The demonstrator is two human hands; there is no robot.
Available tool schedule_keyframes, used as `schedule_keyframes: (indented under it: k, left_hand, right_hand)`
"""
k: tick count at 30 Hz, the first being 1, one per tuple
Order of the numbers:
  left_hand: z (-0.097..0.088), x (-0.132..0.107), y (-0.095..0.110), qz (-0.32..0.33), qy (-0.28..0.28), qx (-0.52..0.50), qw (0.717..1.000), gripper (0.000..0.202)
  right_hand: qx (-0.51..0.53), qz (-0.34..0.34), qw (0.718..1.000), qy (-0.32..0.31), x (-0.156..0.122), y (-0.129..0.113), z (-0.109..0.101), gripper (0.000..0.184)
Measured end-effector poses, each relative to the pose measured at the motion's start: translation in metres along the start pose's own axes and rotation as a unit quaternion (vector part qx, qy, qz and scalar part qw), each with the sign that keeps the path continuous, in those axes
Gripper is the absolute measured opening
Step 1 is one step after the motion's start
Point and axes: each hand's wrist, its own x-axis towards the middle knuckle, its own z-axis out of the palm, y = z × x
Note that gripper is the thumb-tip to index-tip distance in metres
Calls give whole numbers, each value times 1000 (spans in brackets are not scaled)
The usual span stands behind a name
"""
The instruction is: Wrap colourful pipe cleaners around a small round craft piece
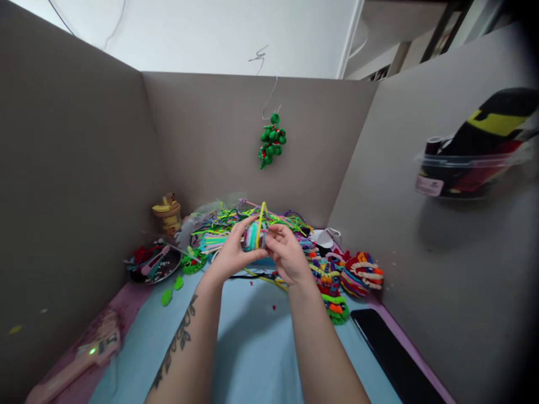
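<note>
In the middle of the head view I hold up a small striped pipe-cleaner bundle (pixel 254 235), wound in turquoise, white, purple and yellow. A yellow pipe cleaner (pixel 263 210) rises from it in a narrow loop. My left hand (pixel 233 251) grips the bundle from the left, thumb below and fingers over the top. On its right side, the bent fingers of my right hand (pixel 288 253) press against the bundle's edge; their tips are partly hidden. Behind both hands lies a heap of loose pipe cleaners (pixel 214 224), mostly green, yellow and pink.
A pink glue gun (pixel 101 343) with a green light lies at left, near a dark bowl (pixel 158 275) of small parts. Finished pipe-cleaner pieces (pixel 362 274) and a black phone (pixel 389 350) lie at right. Grey panels enclose three sides; a green ornament (pixel 273 140) hangs behind.
</note>
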Motion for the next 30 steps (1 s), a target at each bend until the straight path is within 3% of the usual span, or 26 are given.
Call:
schedule_keyframes:
  k: [2, 4, 7, 11, 16, 20, 24, 27, 30]
  left_hand:
    - [-3, 0, 1, -17, -9, 11, 1000, 61]
    - [-5, -1, 3, -27, -40, 42, 998, 66]
    - [-6, -2, 6, -45, -76, 53, 995, 65]
    - [-5, -1, 8, -92, -86, -10, 992, 54]
    - [-8, 3, 9, -96, -105, 29, 989, 54]
    - [-8, 4, 11, -93, -74, 11, 993, 51]
    - [-7, 3, 7, -101, -49, -10, 994, 48]
    - [-6, 3, 2, -105, -11, -53, 993, 50]
    - [-6, 3, -3, -94, -34, -49, 994, 53]
  right_hand:
    - [-67, -67, 995, 23, 1, 0, -3, 29]
    - [-122, -92, 988, 16, 2, 0, -6, 25]
    - [-130, -64, 989, -28, 2, 0, -9, 30]
    - [-69, -23, 995, -70, 1, -3, -10, 35]
    - [-5, 34, 997, -64, -1, -7, -7, 33]
    - [9, 37, 997, -63, -3, -10, -4, 39]
    - [12, 20, 999, -38, -1, -8, -3, 35]
    - [41, 6, 999, 15, 5, -1, -4, 26]
    - [93, 3, 992, 81, 13, 8, -6, 14]
